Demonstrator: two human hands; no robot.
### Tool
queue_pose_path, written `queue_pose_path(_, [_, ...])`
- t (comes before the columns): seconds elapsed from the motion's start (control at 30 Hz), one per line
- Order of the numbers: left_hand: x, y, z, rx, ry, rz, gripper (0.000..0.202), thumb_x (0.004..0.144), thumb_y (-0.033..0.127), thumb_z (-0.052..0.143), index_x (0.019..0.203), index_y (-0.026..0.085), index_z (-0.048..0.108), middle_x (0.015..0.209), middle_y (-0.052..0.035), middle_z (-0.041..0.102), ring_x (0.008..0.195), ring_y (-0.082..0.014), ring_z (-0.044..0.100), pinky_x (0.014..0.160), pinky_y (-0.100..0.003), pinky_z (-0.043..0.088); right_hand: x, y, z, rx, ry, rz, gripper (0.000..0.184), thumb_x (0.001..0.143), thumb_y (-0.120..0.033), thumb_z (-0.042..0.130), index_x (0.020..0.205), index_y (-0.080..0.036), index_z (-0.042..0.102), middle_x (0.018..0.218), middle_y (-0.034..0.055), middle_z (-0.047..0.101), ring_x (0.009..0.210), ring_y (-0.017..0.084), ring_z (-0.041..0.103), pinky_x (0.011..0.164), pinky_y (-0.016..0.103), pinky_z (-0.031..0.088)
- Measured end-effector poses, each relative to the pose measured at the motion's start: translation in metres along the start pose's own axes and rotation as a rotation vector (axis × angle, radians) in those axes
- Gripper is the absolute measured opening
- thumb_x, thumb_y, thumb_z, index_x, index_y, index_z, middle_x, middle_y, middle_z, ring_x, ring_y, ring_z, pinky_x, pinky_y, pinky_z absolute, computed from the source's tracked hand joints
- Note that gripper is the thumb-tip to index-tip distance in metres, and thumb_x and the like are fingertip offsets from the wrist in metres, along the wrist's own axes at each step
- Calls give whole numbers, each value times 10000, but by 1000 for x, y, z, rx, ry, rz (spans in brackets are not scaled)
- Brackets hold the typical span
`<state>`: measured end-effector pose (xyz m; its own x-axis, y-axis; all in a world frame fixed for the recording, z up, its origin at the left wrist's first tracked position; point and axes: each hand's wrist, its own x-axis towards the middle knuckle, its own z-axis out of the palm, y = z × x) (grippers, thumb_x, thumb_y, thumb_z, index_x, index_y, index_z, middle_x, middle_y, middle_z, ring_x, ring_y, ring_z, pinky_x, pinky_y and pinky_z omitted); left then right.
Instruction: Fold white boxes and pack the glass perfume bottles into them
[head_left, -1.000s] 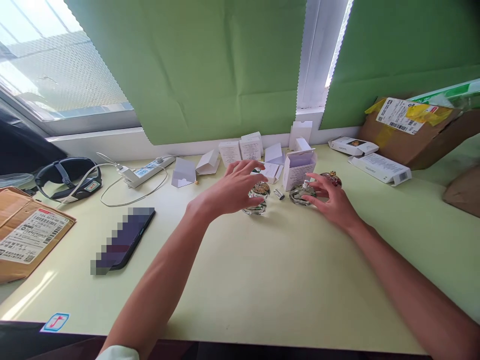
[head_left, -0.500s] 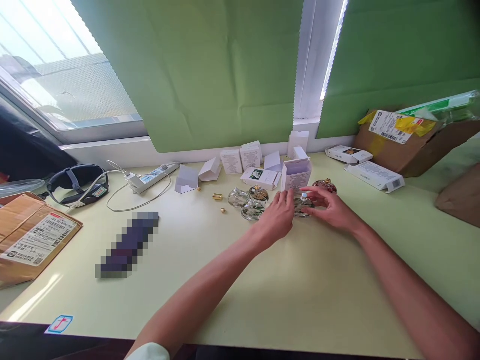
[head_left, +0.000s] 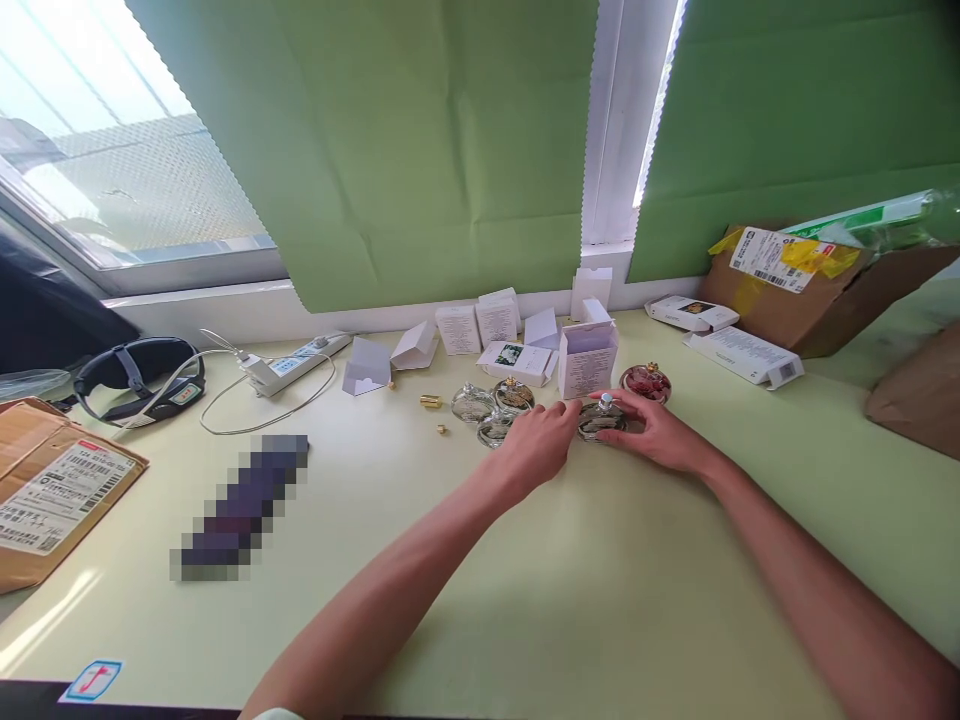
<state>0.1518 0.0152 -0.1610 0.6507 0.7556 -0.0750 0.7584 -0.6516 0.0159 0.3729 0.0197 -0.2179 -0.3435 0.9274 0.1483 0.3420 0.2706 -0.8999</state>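
Observation:
A round clear glass bottle (head_left: 600,420) stands on the pale green table (head_left: 525,590) between my two hands. My right hand (head_left: 652,432) curls around its right side, fingers touching it. My left hand (head_left: 536,440) reaches in from the left with its fingertips at the bottle's left edge, fingers bent. Three similar glass bottles (head_left: 489,408) cluster just left of my left hand. A red round bottle (head_left: 645,382) stands behind my right hand. An open white carton (head_left: 586,360) rises just behind the held bottle.
Several small white cartons (head_left: 480,325) line the window sill side. Two small gold caps (head_left: 432,402) lie left of the bottles. A phone (head_left: 240,505), a power strip (head_left: 296,355), a headband (head_left: 139,370) and cardboard parcels (head_left: 52,485) lie at the left; more boxes (head_left: 817,285) at the right.
My left hand left the bottles at the middle and moved right to the clear bottle that my right hand holds. The view shifted slightly.

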Motion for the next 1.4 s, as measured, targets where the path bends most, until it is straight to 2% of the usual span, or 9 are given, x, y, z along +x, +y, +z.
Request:
queue_pose_path(0.07, [0,-1,-1,5,-15,-8,437,840,25,458,1249,172,412,1068,-111,650,964,-282,663,722,-354,535,-1,0,0,3,5,2,606,807,-471,753,1357,-296,569,1369,83,642,1252,299,601,1101,512,444])
queue_pose_path(0.27, [1,-1,0,50,-32,-19,679,677,-75,564,1260,214,371,1244,-115,558,1022,-252,648,737,-306,533,-1,-1,2,24,-5,0,633,805,-503,745,1374,-291,566,1320,91,673,1210,304,632,1070,513,474])
queue_pose_path(0.47, [0,-3,1,14,-29,28,661,731,-84,530,1329,138,355,1190,-162,554,1111,-283,585,819,-337,507,-1,5,2,-5,6,5,587,799,-504,752,1326,-293,599,1303,81,683,1195,316,642,1053,507,497])
queue_pose_path(0.57, [-1,-9,-2,-5,57,43,681,733,-109,479,1357,131,353,1164,-156,561,1134,-281,550,851,-340,485,-2,7,3,-27,14,19,578,808,-499,745,1336,-324,589,1316,61,676,1208,326,633,1039,512,511])
queue_pose_path(0.63, [1,-14,-6,-67,170,32,677,754,-100,437,1371,166,349,1187,-131,545,1116,-259,550,823,-327,489,-2,6,5,-56,20,33,565,812,-500,740,1334,-346,587,1303,49,684,1190,330,644,1029,521,519])
queue_pose_path(0.73, [4,-18,-12,-255,329,47,540,882,-9,372,1368,227,356,1236,-95,524,1097,-215,569,825,-319,504,-2,1,9,-93,28,36,531,818,-508,726,1310,-353,601,1259,38,706,1139,327,672,1013,531,527])
queue_pose_path(0.9, [8,-18,-20,-594,466,151,309,980,140,402,1276,209,459,1251,-97,545,1077,-173,592,914,-322,522,-1,-3,16,-145,63,17,515,824,-507,719,1298,-338,613,1224,31,717,1095,328,689,989,515,538])
queue_pose_path(1.13, [7,-22,-25,-907,517,223,217,931,125,528,1133,198,563,1196,-74,603,1040,-146,622,888,-285,569,1,5,22,-92,53,35,586,811,-503,738,1333,-295,571,1288,56,679,1163,325,645,1039,512,488])
queue_pose_path(1.4, [12,-19,-15,-927,471,256,199,919,148,592,1116,179,598,1159,-84,622,1000,-150,639,894,-301,566,2,4,28,-148,96,31,629,793,-525,738,1344,-275,564,1315,88,664,1211,355,612,1027,528,483])
